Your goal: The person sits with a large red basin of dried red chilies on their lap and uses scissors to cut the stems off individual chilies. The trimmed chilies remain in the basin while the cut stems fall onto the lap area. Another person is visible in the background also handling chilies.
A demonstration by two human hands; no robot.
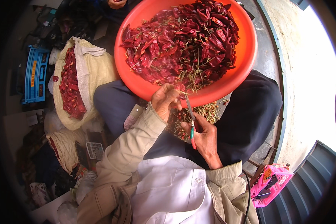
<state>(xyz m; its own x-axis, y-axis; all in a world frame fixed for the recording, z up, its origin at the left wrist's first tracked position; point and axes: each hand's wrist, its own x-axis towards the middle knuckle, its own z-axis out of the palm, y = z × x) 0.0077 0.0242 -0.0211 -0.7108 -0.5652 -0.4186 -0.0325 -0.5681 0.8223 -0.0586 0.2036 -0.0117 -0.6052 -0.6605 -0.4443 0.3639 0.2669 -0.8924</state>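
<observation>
My left hand [164, 100] pinches a dried red chili pepper [180, 87] near the front rim of a large red plastic basin [145, 89]. The pepper's thin pale stem points right. In my right hand [203, 134] is a pair of scissors [190, 109] with red and green handles. Their blades point up, and the tips are close to the stem; whether they touch it cannot be told. Dried red chilies [182, 44] heap inside the basin, with many stems among them. Below the basin, between my legs, lies a pile of cut stems [205, 112].
An open woven sack [102, 67] of chilies stands at left, with a smaller sack [68, 148] and a calculator [95, 150] below it. Farther left is a blue crate-like object [35, 74]. A pink plastic basket [274, 184] sits at lower right. Another person's hand [117, 4] shows at the top.
</observation>
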